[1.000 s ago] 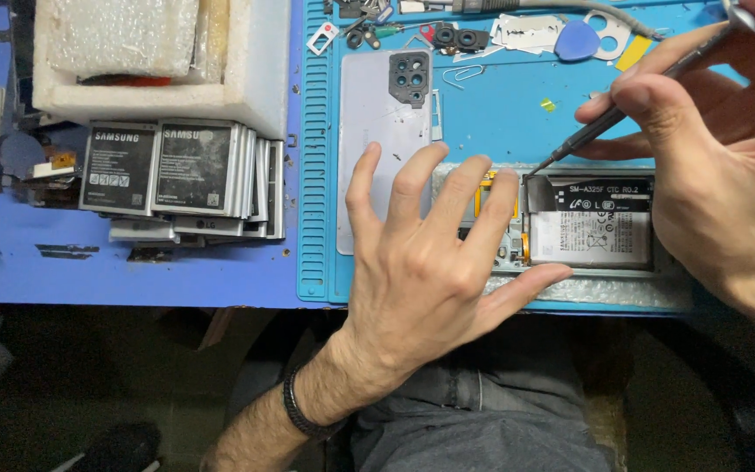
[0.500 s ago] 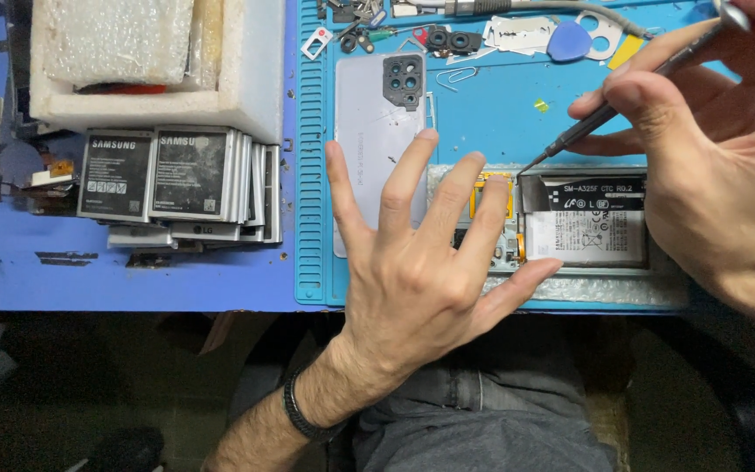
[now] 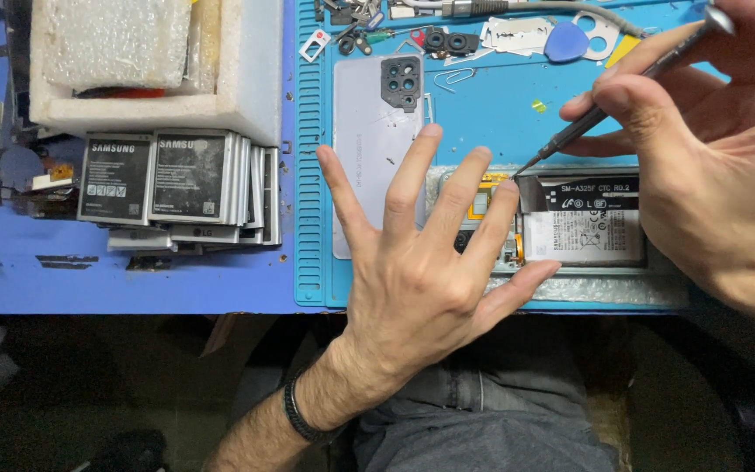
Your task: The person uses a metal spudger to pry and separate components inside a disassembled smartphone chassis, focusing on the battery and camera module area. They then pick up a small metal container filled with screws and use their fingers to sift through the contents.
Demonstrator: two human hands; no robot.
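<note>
The opened phone point(image 3: 561, 223) is lying face down on the blue mat point(image 3: 308, 175) at the front of the worktop point(image 3: 133, 280), its back removed so the battery point(image 3: 583, 236) and the small board beside it are showing. You are working on something light, thin and stiff, and I judge it fragile wherever the insides are bare: the ribbon connectors and the battery pouch will not be taking kindly to a slip, so the safe places to steady it are the outer frame edges rather than the exposed middle. Your left hand point(image 3: 421, 271) is spreading wide, fingers fanned and pressing down across the phone's left part, holding nothing. Your right hand point(image 3: 701, 166) is closing around a slim screwdriver point(image 3: 609, 100), pinching its shaft while the tip is reaching the top edge of the phone near the yellow connector. Just to the left, the pale back cover point(image 3: 369, 131) is lying flat on the mat, partly under your fingers. Further out, a white foam box point(image 3: 255, 96) is holding bubble-wrapped packets, though what is wrapped inside cannot be told. Against its front, a row of flat spare batteries point(image 3: 176, 183) is leaning in a stack, loose on the worktop and not in any container.
</note>
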